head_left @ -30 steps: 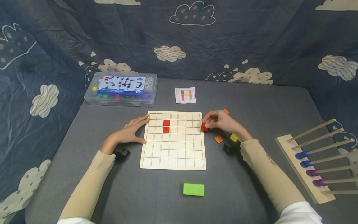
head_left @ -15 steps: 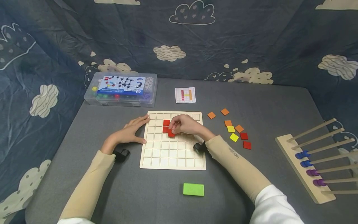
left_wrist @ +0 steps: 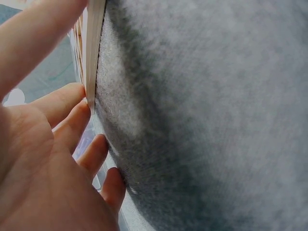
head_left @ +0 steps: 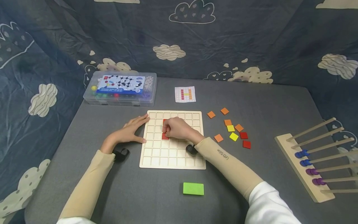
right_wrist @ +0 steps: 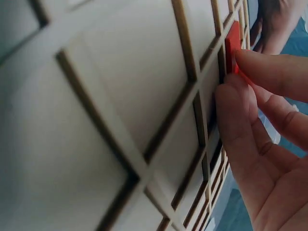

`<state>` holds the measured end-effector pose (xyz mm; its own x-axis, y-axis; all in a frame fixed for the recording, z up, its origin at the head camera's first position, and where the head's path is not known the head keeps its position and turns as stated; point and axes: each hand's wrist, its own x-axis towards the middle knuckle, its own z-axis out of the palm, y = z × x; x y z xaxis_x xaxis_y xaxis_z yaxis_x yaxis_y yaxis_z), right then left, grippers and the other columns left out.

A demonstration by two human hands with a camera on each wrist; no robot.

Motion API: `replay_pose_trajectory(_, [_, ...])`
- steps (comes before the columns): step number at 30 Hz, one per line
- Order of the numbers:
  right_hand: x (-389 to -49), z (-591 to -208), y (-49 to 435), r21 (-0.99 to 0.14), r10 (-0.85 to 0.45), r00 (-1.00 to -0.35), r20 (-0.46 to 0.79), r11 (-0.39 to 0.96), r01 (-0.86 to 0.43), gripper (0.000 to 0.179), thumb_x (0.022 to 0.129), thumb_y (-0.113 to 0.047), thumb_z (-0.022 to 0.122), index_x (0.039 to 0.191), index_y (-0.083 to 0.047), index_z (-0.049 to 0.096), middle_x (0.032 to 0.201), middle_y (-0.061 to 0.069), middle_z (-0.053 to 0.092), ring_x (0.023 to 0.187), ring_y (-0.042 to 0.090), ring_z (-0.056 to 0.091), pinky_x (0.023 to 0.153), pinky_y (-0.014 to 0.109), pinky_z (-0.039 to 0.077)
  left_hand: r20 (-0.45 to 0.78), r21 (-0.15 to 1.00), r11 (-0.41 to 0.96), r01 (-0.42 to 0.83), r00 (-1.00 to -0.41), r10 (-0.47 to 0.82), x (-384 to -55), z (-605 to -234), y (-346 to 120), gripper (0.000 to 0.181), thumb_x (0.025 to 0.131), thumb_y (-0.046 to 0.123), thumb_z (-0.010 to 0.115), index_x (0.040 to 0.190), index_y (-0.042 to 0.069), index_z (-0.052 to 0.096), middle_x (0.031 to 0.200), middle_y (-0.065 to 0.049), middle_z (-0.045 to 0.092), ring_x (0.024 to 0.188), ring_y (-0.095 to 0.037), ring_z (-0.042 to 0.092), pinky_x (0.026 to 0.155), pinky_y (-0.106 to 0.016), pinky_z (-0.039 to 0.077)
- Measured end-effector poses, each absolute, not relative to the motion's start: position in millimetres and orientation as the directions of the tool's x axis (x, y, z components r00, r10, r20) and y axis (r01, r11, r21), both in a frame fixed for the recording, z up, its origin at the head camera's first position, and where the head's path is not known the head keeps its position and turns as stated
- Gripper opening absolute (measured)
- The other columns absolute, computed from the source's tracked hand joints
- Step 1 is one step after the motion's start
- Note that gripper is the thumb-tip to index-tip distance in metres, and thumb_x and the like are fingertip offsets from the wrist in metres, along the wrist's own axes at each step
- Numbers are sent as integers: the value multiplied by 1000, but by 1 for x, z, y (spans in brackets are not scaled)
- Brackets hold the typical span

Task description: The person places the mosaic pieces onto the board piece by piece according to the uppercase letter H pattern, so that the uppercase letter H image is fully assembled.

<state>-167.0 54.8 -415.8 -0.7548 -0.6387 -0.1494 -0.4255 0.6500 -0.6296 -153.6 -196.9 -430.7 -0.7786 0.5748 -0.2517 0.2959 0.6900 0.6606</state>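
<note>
A wooden grid board (head_left: 172, 154) lies in the middle of the table. My right hand (head_left: 179, 128) is over its upper left part and pinches a red square tile (right_wrist: 233, 42) between thumb and fingers. In the head view that tile is at a cell in the third row down. A sliver of another red tile (head_left: 164, 120) shows above the fingers; the hand covers the rest of that column. My left hand (head_left: 127, 132) lies with fingers spread at the board's left side. In the left wrist view its fingertips are at the board's edge (left_wrist: 91, 57).
Right of the board lie loose orange (head_left: 218, 138), yellow (head_left: 233, 136) and red tiles (head_left: 246, 144). A pattern card (head_left: 185, 94) and a clear plastic kit box (head_left: 120, 88) stand behind. A green block (head_left: 193, 189) is in front, a wooden peg rack (head_left: 305, 168) far right.
My right hand has carried the red tile from the board's right edge leftward to the column of red tiles, lowering it there in the third row. My left hand stays put.
</note>
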Motion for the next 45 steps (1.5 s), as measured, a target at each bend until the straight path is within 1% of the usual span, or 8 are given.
replay_pose_trajectory(3, [-168, -417, 57, -664, -631, -759, -159, 637, -390, 9, 78, -2, 72, 79, -10, 68, 66, -4, 61, 63, 9, 55, 63, 26, 43, -250, 661, 689, 299, -777, 577, -154, -430, -197, 95, 82, 31, 76, 153, 6, 19, 159, -13, 7, 142, -39, 3, 105, -64, 5])
replay_pose_trajectory(8, [-171, -418, 72, -812, -614, -768, -183, 535, -235, 8, 79, 0, 71, 84, -5, 69, 73, 0, 64, 67, 12, 57, 65, 25, 45, -253, 658, 691, 299, -776, 577, -154, -431, -197, 94, 82, 32, 76, 153, 6, 19, 159, -12, 7, 142, -39, 3, 105, -65, 5])
replay_pose_trajectory(12, [-176, -417, 99, -890, -612, -768, -188, 437, -129, 10, 81, 2, 68, 91, 0, 67, 78, 5, 64, 70, 15, 57, 64, 27, 46, -248, 663, 686, 300, -777, 579, -153, -431, -197, 94, 82, 32, 75, 153, 6, 19, 159, -14, 7, 142, -40, 3, 104, -66, 5])
replay_pose_trajectory(16, [-179, -415, 139, -918, -601, -776, -194, 390, -72, 14, 84, 2, 66, 98, 5, 65, 85, 11, 65, 75, 18, 59, 68, 29, 47, -244, 666, 683, 300, -777, 580, -153, -431, -197, 94, 82, 33, 75, 153, 6, 19, 159, -14, 8, 142, -41, 3, 104, -66, 4])
replay_pose_trajectory(24, [-170, -412, 232, -922, -463, -850, -252, 383, 65, 26, 89, -2, 66, 111, 10, 60, 105, 24, 62, 93, 25, 63, 81, 34, 51, -257, 663, 690, 291, -777, 575, -153, -430, -198, 95, 82, 32, 76, 153, 7, 18, 159, -14, 7, 142, -39, 2, 105, -65, 4])
replay_pose_trajectory(32, [-149, -412, 306, -870, -265, -926, -269, 478, 116, 35, 93, -16, 64, 119, 6, 57, 109, 17, 64, 88, 18, 63, 75, 30, 51, -239, 667, 679, 308, -774, 586, -153, -431, -198, 93, 82, 32, 75, 153, 6, 20, 159, -15, 8, 142, -41, 4, 104, -66, 5])
replay_pose_trajectory(39, [-133, -410, 335, -855, -185, -943, -277, 495, 154, 42, 94, -22, 63, 125, 5, 53, 113, 8, 65, 97, 13, 61, 80, 21, 47, -235, 660, 681, 317, -774, 588, -154, -432, -198, 93, 83, 33, 75, 153, 5, 20, 158, -16, 8, 141, -42, 4, 104, -67, 5])
replay_pose_trajectory(45, [-128, -412, 338, -837, -190, -938, -289, 526, 151, 39, 92, -14, 65, 123, 6, 54, 113, 15, 63, 90, 9, 62, 78, 21, 49, -235, 659, 680, 322, -771, 592, -154, -432, -199, 93, 83, 33, 75, 153, 5, 20, 158, -16, 8, 141, -42, 4, 103, -68, 6])
